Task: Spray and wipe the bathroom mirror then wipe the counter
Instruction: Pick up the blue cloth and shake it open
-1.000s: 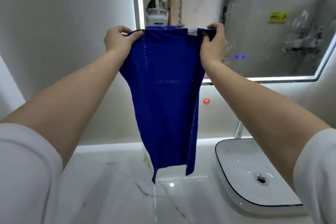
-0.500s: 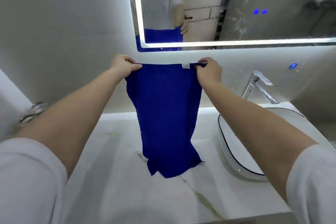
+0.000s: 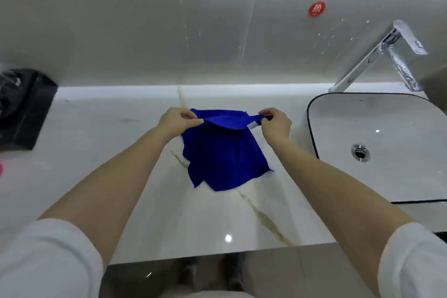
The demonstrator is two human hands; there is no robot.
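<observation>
While both arms reach forward, the left hand (image 3: 177,121) and right hand (image 3: 275,123) each pinch a top corner of the blue cloth (image 3: 223,152) (white tag by the right). Its lower part lies crumpled on the marble desk (image 3: 96,143), left of the sink (image 3: 396,143).

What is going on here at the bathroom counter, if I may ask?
A person pinches a blue cloth by its top corners, one in the left hand and one in the right hand. Its lower part lies on the marble counter, left of the basin. The counter wipe looks about to begin.
</observation>
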